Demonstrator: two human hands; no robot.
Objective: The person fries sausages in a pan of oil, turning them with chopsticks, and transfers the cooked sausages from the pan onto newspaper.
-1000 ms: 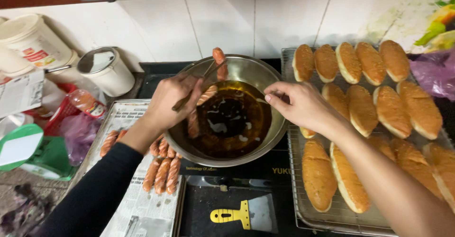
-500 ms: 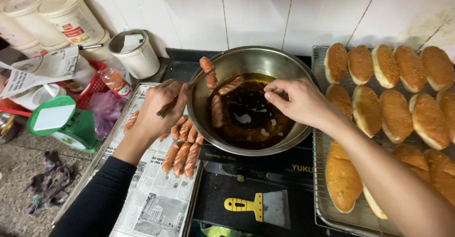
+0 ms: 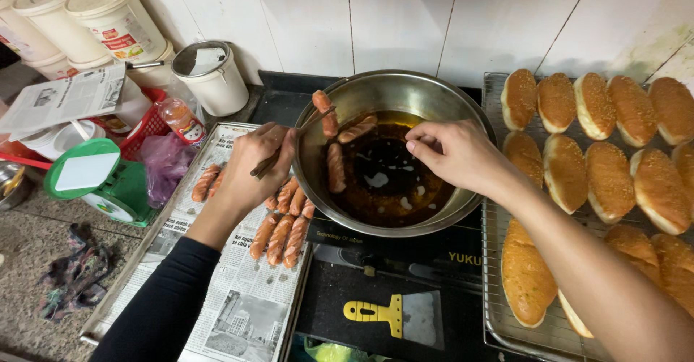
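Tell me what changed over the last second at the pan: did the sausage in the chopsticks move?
The left hand has carried the sausage in its chopsticks from the bowl's far rim toward its left rim, nearer the tray of fried sausages. Nothing was let go. The right hand still hovers over the metal bowl; the buns are unchanged.

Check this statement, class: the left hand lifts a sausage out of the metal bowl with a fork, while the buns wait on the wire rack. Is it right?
Not quite. In the head view the left hand grips chopsticks, not a fork, holding the sausage at the metal bowl rim. The buns do sit on the wire rack.
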